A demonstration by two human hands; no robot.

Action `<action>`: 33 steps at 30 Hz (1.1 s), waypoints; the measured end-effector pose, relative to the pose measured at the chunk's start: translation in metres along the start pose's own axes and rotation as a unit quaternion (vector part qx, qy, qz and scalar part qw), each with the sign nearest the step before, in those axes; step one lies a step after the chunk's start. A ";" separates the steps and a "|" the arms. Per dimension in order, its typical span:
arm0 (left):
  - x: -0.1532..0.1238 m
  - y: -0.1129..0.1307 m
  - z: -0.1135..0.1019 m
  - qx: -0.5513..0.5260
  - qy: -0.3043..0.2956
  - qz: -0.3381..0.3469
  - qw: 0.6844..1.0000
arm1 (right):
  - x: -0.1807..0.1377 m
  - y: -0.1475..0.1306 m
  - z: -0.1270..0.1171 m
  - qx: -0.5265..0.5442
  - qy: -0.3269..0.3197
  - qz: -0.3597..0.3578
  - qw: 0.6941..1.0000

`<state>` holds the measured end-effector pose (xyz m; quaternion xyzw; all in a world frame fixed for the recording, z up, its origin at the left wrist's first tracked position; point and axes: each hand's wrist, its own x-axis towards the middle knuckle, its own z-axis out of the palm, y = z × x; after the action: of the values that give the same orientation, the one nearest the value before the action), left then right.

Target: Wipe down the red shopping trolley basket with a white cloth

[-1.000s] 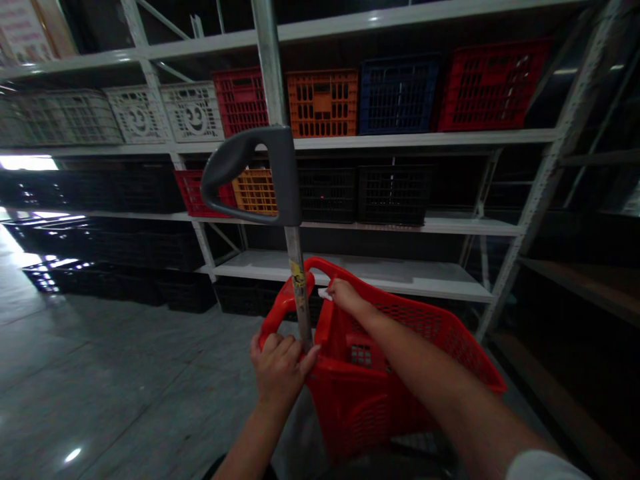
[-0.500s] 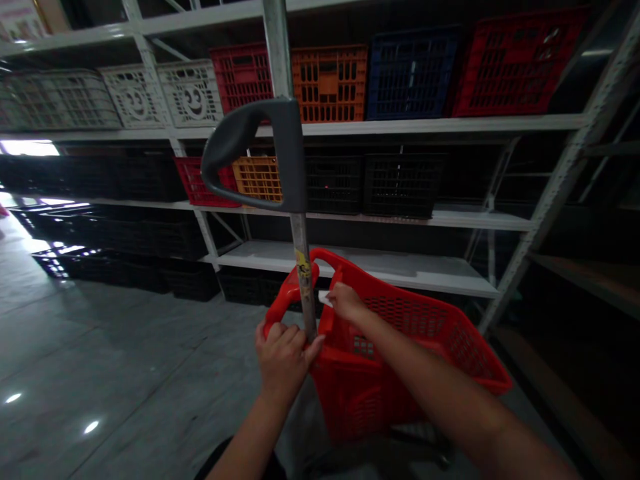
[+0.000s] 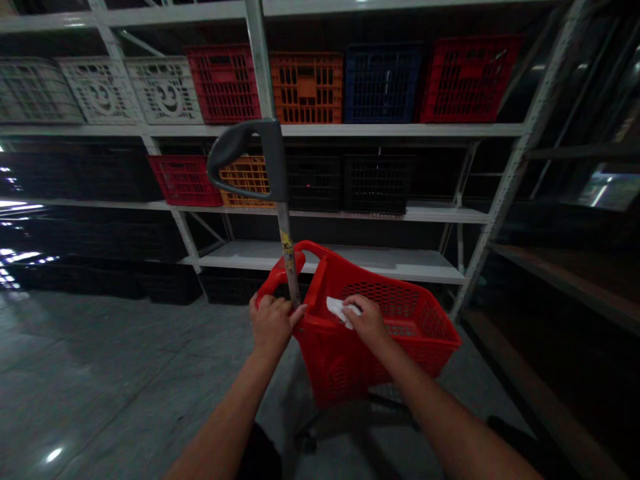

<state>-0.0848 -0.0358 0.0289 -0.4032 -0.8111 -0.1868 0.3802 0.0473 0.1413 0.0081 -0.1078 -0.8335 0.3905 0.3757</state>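
A red plastic shopping basket (image 3: 415, 333) on wheels stands on the floor in front of me. Its metal pull rod (image 3: 286, 250) rises to a grey handle (image 3: 250, 160). My left hand (image 3: 271, 321) is closed round the base of the rod, beside the basket's red carrying handle (image 3: 280, 273). My right hand (image 3: 367, 319) rests on the basket's near rim, fingers pressed on a small white cloth or tissue (image 3: 338, 310).
Metal shelving (image 3: 350, 130) fills the wall ahead, with white, red, orange, blue and black crates on it. Black crates are stacked on the floor at left (image 3: 100, 280). A dark wooden shelf (image 3: 565, 280) runs along the right. The grey floor (image 3: 100, 387) is glossy.
My right hand has moved from the red carrying handle down and right to the basket's rim, with the white cloth. The basket now sits farther from me; my left hand stays on the rod.
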 end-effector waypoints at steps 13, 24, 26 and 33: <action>-0.110 0.078 -0.020 -0.457 -0.253 -0.093 0.847 | -0.118 -0.009 -0.008 -0.008 -0.143 0.089 0.986; -0.133 0.120 -0.010 -0.550 -0.364 -0.224 0.717 | -0.080 -0.026 -0.044 -0.022 -0.038 -0.062 0.997; -0.141 0.129 -0.011 -0.553 -0.382 -0.222 0.706 | -0.061 -0.033 -0.054 -0.091 0.005 -0.123 0.988; -0.163 0.143 0.004 -0.552 -0.384 -0.223 0.706 | -0.003 -0.035 -0.067 -0.242 0.061 -0.175 0.953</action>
<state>0.0898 -0.0307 -0.0995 -0.3853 -0.7057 -0.5092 -0.3070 0.1010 0.1545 0.0602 -0.0716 -0.8842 0.0982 0.4510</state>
